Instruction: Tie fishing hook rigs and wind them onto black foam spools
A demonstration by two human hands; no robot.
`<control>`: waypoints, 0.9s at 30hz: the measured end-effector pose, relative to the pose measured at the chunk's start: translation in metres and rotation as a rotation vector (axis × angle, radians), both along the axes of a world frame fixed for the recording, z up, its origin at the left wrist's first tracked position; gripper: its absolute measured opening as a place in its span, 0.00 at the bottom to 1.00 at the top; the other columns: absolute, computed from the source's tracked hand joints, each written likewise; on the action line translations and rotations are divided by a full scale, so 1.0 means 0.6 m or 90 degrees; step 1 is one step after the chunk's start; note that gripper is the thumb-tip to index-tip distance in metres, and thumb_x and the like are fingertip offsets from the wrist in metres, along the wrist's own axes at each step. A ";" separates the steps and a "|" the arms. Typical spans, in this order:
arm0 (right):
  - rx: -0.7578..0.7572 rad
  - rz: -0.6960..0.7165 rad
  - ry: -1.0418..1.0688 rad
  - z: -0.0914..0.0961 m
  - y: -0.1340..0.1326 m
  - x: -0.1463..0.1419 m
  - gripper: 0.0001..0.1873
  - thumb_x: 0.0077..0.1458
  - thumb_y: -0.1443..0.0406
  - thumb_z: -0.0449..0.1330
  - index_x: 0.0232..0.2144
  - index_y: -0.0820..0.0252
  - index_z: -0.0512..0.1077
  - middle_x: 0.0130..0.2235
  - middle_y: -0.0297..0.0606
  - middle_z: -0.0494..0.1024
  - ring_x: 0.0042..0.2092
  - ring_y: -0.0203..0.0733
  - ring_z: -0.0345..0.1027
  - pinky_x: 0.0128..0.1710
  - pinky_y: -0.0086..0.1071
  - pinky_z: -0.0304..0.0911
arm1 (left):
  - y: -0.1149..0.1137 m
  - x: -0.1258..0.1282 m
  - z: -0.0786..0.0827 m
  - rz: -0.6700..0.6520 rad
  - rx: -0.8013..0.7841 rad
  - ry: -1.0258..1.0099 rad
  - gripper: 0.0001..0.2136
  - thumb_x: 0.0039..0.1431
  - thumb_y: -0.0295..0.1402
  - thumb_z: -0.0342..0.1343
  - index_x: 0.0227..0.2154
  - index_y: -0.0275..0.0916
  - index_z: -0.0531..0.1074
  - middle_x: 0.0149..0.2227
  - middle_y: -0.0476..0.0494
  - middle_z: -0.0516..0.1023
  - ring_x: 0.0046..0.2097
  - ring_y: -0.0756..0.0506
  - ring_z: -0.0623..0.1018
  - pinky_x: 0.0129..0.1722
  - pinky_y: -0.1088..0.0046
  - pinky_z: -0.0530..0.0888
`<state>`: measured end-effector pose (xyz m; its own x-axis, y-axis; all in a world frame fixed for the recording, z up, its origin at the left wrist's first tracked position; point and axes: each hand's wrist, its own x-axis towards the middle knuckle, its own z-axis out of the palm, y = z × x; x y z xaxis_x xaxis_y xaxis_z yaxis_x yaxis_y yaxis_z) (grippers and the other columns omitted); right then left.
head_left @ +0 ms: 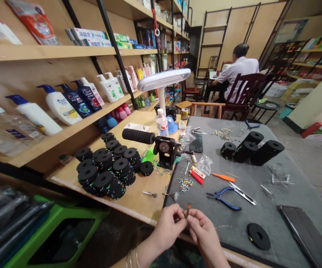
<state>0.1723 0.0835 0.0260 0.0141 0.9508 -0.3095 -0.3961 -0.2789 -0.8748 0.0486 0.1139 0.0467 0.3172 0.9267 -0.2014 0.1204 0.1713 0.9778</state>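
Observation:
My left hand (168, 226) and my right hand (204, 231) meet at the table's near edge, fingers pinched together. Between the fingertips stands a small orange-tipped piece (189, 207), too small to name; the fingers cover its lower part. Just beyond lie a bundle of fine fibres (174, 196) and many tiny coloured beads (185, 184). Farther right, blue-handled pliers (225, 196) rest beside silver scissors-like snips (243, 192). A black foam disc (258, 236) lies flat at the right, and an orange-handled tool (224, 177) is behind the pliers.
Stacked black foam discs (103, 180) crowd the left table, near a hand-cranked winder (165, 150). A white lamp (163, 79) and a bottle (162, 124) stand behind. More foam rolls (267, 152) and a dark phone-like slab (303, 234) are right. A person (240, 70) sits farther back.

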 end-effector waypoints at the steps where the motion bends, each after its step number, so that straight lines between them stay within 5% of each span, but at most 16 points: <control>1: 0.000 0.002 -0.015 0.001 0.001 0.000 0.25 0.40 0.47 0.67 0.28 0.63 0.69 0.10 0.18 0.57 0.13 0.24 0.39 0.15 0.22 0.34 | 0.000 0.000 0.000 0.008 0.042 0.034 0.09 0.48 0.30 0.59 0.19 0.38 0.64 0.22 0.51 0.69 0.26 0.50 0.68 0.28 0.76 0.63; 7: -0.001 -0.006 -0.035 0.005 0.003 -0.004 0.26 0.39 0.44 0.66 0.26 0.59 0.66 0.09 0.17 0.56 0.12 0.25 0.40 0.13 0.21 0.34 | -0.005 0.003 0.007 0.036 0.142 0.097 0.07 0.50 0.28 0.56 0.19 0.39 0.67 0.28 0.45 0.76 0.32 0.45 0.74 0.32 0.73 0.67; 20: -0.023 -0.020 -0.046 0.014 0.009 -0.010 0.27 0.37 0.44 0.66 0.26 0.59 0.67 0.08 0.18 0.57 0.12 0.24 0.39 0.13 0.20 0.37 | -0.014 0.003 -0.007 0.061 0.215 0.120 0.07 0.50 0.24 0.54 0.21 0.41 0.70 0.28 0.45 0.74 0.33 0.44 0.72 0.33 0.72 0.64; 23: -0.025 -0.017 -0.072 0.005 0.007 -0.001 0.32 0.39 0.43 0.65 0.36 0.61 0.69 0.08 0.19 0.59 0.12 0.26 0.40 0.13 0.21 0.38 | 0.005 -0.011 0.008 0.083 0.241 0.124 0.06 0.51 0.26 0.56 0.22 0.41 0.71 0.29 0.44 0.75 0.34 0.43 0.72 0.34 0.72 0.64; 27: -0.007 -0.019 -0.126 -0.007 -0.001 0.011 0.28 0.43 0.41 0.60 0.27 0.60 0.68 0.09 0.21 0.58 0.14 0.27 0.42 0.15 0.22 0.39 | 0.059 -0.047 0.049 0.117 0.357 0.300 0.05 0.55 0.29 0.54 0.25 0.42 0.71 0.28 0.45 0.74 0.34 0.42 0.72 0.35 0.70 0.64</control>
